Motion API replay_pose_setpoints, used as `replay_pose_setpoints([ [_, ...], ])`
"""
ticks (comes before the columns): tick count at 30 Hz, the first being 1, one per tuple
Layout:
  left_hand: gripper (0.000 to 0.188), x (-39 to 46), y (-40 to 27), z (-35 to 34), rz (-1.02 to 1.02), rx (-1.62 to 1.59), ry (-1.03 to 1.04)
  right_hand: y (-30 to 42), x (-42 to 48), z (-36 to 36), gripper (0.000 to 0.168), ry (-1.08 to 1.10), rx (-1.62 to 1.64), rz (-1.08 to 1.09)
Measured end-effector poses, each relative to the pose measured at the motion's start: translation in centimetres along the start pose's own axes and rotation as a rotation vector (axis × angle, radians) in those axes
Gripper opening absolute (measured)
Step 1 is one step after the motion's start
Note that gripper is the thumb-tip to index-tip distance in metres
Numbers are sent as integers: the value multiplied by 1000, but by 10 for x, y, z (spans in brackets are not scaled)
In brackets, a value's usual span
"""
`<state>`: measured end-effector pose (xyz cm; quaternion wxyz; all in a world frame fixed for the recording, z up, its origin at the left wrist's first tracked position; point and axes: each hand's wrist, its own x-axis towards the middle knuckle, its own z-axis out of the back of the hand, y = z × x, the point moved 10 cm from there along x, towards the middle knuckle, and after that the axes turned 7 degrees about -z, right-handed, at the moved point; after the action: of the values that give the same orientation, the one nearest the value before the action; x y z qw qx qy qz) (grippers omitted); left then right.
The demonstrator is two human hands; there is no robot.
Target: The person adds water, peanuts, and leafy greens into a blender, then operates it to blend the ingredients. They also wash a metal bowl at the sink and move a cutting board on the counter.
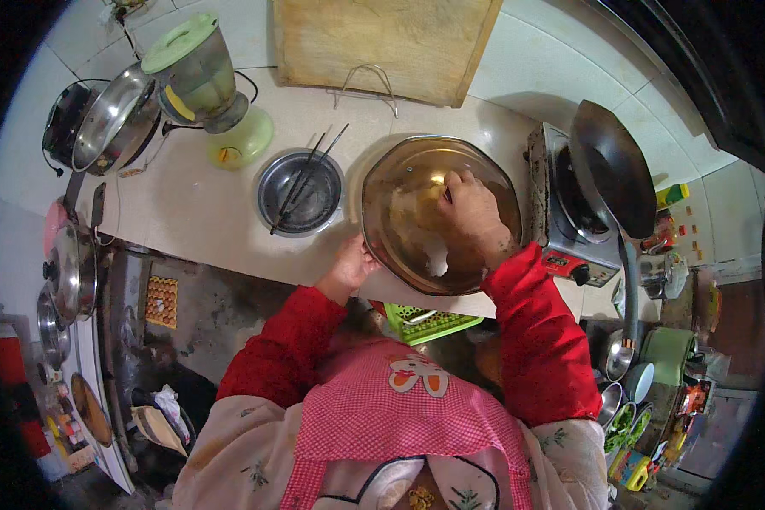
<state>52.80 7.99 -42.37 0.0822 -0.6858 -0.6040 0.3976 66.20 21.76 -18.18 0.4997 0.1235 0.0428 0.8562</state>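
A large amber glass lid (408,223) lies on the counter in front of me, over a vessel or contents I cannot make out. My right hand (475,210) is closed around the knob near the lid's middle. My left hand (352,262) is at the lid's lower left rim, with its fingers against the edge; what they hold underneath is hidden. Left of the lid stands a steel bowl (301,213) with a pair of dark chopsticks (293,191) laid across it.
A wok (618,172) rests tilted on a gas stove (548,223) at the right. A wooden board (382,44) leans on the wall behind a wire rack (364,76). At the left are a lidded blender jug (197,76) and a steel basin (111,121). A green basket (433,325) sits below the counter edge.
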Motion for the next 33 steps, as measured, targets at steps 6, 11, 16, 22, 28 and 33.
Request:
replay_pose_setpoints([
  [6,66,1,23,-18,80,117,97,29,20,109,21,-48,-57,-6],
  [11,73,-37,-2,-66,128,228,36,15,56,235,33,-93,205,49],
  [16,44,-15,13,-64,89,283,8,-88,64,318,32,-196,240,69],
  [22,31,-54,13,-68,33,263,-120,-236,63,336,31,-154,41,-128],
  [28,11,-145,-17,-92,-316,318,-153,-316,59,291,42,-86,-111,-330],
  [33,26,-182,5,14,-463,818,-294,-369,54,262,44,-44,-11,-351],
])
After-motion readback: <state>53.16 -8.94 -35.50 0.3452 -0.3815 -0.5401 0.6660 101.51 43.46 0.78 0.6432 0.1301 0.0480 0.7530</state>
